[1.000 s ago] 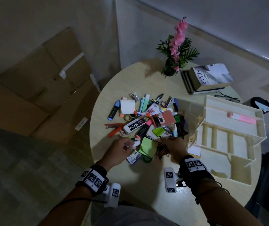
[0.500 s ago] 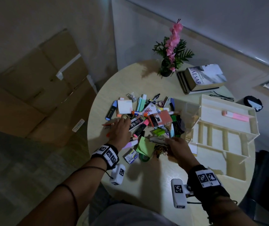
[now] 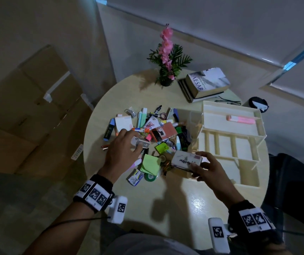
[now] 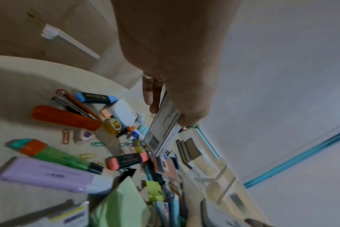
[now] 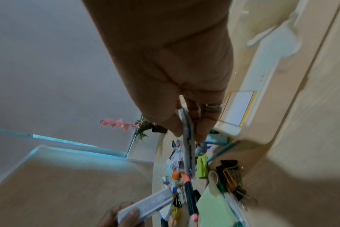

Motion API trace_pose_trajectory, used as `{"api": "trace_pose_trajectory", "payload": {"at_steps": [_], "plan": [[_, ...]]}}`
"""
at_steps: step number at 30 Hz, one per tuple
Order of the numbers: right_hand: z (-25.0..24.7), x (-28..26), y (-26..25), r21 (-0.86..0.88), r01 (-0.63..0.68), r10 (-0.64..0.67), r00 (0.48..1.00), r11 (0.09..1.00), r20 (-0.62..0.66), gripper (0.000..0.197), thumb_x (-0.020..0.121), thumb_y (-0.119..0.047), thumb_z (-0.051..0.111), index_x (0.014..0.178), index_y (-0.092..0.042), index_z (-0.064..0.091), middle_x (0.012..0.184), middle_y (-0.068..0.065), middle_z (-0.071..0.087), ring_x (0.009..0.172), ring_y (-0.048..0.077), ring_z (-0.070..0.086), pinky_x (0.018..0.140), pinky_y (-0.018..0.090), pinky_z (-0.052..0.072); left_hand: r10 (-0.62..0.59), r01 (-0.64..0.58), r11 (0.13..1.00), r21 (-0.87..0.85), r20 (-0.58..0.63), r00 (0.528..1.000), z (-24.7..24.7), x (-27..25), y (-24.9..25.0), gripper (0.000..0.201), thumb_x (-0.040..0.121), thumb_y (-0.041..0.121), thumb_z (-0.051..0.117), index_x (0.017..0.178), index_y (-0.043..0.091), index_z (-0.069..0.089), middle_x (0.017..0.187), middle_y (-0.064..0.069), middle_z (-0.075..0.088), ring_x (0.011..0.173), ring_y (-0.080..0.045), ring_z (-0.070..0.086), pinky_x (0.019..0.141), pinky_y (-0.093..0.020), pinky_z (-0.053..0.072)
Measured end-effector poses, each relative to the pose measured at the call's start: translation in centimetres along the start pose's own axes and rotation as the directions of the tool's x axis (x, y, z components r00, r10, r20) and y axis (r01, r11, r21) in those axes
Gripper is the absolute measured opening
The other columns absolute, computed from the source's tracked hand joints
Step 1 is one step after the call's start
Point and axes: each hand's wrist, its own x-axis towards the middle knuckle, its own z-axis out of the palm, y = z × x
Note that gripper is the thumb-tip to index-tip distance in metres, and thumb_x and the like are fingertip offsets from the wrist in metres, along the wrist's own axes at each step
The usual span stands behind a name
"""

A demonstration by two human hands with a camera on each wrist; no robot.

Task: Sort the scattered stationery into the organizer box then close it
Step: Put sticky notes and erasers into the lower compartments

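Note:
A heap of scattered stationery [image 3: 158,129] lies mid-table: highlighters, sticky notes, clips, tape. My left hand [image 3: 130,144] grips a long white box [image 3: 141,143] with a barcode, just above the heap's near-left side; the left wrist view shows this white box [image 4: 163,127] between thumb and fingers. My right hand [image 3: 205,162] holds a white Artline box [image 3: 185,161] by its right end, lifted near the open cream organizer box [image 3: 230,144]. In the right wrist view the Artline box [image 5: 187,138] is edge-on. A pink highlighter [image 3: 240,119] lies in the organizer's upper tray.
A potted plant with pink flowers [image 3: 167,70] and stacked books [image 3: 204,85] stand at the table's far side. Cardboard boxes [image 3: 28,100] lie on the floor to the left. The round table's [image 3: 166,199] near part is bare.
My left hand reached from the near edge into the heap and picked up the white box. My right hand lifted the Artline box out of the heap toward the near right.

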Motion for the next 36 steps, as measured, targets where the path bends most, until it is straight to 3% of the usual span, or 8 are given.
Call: {"api": "trace_pose_trajectory", "payload": {"at_steps": [6, 10, 13, 15, 19, 24, 30, 36], "plan": [[-5.8, -1.5, 2.4, 0.111, -0.048, 0.067, 0.983, 0.993, -0.173, 0.034, 0.090, -0.007, 0.077, 0.118, -0.012, 0.057, 0.091, 0.020, 0.078, 0.068, 0.023, 0.068, 0.064, 0.036, 0.050, -0.054, 0.050, 0.967, -0.251, -0.010, 0.998, -0.3, -0.7, 5.5, 0.015, 0.091, 0.026, 0.075, 0.101, 0.026, 0.063, 0.096, 0.005, 0.065, 0.085, -0.013, 0.062, 0.065, -0.025, 0.047], [-10.2, -1.1, 5.1, 0.153, 0.011, 0.042, 0.940, 0.988, -0.340, 0.025, 0.095, -0.005, 0.068, 0.116, -0.008, 0.054, 0.099, 0.016, 0.076, 0.069, 0.029, 0.069, 0.062, 0.036, 0.054, -0.207, 0.259, 0.867, -0.427, 0.164, 0.964, 2.2, -1.5, 7.9, 0.025, 0.094, 0.029, 0.074, 0.079, 0.032, 0.054, 0.066, 0.014, 0.053, 0.061, -0.009, 0.049, 0.060, -0.032, 0.038], [-13.2, 0.1, 7.3, 0.037, 0.011, 0.006, 0.909, 0.999, -0.417, 0.011, 0.099, -0.015, 0.068, 0.104, -0.005, 0.066, 0.096, 0.020, 0.075, 0.071, 0.030, 0.073, 0.064, 0.040, 0.057, -0.238, 0.350, 0.799, -0.488, 0.278, 0.931, 4.0, -2.1, 9.7, 0.019, 0.094, 0.032, 0.075, 0.086, 0.021, 0.062, 0.071, 0.004, 0.053, 0.069, -0.018, 0.057, 0.064, -0.036, 0.041], [-14.5, 1.2, 8.5, -0.057, -0.008, -0.017, 0.906, 0.998, -0.423, 0.014, 0.098, -0.024, 0.071, 0.097, -0.010, 0.072, 0.091, 0.019, 0.077, 0.072, 0.029, 0.075, 0.070, 0.046, 0.061, -0.237, 0.370, 0.775, -0.512, 0.307, 0.922, 5.0, -2.5, 11.0, 0.022, 0.092, 0.037, 0.077, 0.095, 0.017, 0.067, 0.087, -0.013, 0.062, 0.085, -0.032, 0.065, 0.070, -0.047, 0.052], [-15.6, 3.1, 9.9, -0.181, -0.014, -0.059, 0.919, 0.983, -0.390, 0.013, 0.089, -0.035, 0.077, 0.098, -0.025, 0.076, 0.087, 0.003, 0.076, 0.079, 0.024, 0.075, 0.076, 0.048, 0.063, -0.265, 0.387, 0.779, -0.494, 0.299, 0.917, 7.1, -3.4, 13.6, 0.009, 0.088, 0.023, 0.083, 0.088, 0.026, 0.074, 0.083, -0.001, 0.076, 0.072, -0.025, 0.071, 0.061, -0.045, 0.057], [-16.3, 4.7, 10.4, -0.270, 0.047, -0.142, 0.928, 0.962, -0.344, 0.034, 0.084, -0.044, 0.075, 0.109, -0.020, 0.079, 0.082, 0.001, 0.075, 0.078, 0.023, 0.074, 0.073, 0.040, 0.061, -0.351, 0.514, 0.695, -0.504, 0.387, 0.853, 9.9, -4.1, 16.2, 0.003, 0.089, 0.013, 0.078, 0.090, 0.015, 0.076, 0.080, -0.001, 0.074, 0.068, -0.016, 0.065, 0.062, -0.032, 0.049], [-16.8, 5.5, 10.2, -0.447, 0.100, -0.263, 0.911, 0.889, -0.318, 0.028, 0.089, -0.028, 0.083, 0.115, -0.017, 0.080, 0.075, -0.005, 0.075, 0.072, 0.011, 0.071, 0.073, 0.024, 0.055, -0.361, 0.541, 0.644, -0.541, 0.408, 0.839, 12.8, -4.7, 20.0, 0.005, 0.090, 0.015, 0.079, 0.088, 0.011, 0.077, 0.086, -0.011, 0.078, 0.092, -0.036, 0.074, 0.086, -0.052, 0.060], [-15.9, 5.8, 10.5, -0.516, 0.091, -0.285, 0.907, 0.852, -0.309, 0.016, 0.088, -0.022, 0.080, 0.100, -0.013, 0.077, 0.081, 0.002, 0.077, 0.069, 0.018, 0.068, 0.069, 0.033, 0.058, -0.376, 0.520, 0.678, -0.520, 0.363, 0.853, 16.5, -4.8, 22.4, 0.010, 0.084, 0.020, 0.084, 0.087, 0.014, 0.076, 0.081, -0.002, 0.079, 0.084, -0.023, 0.076, 0.078, -0.040, 0.060]]}}
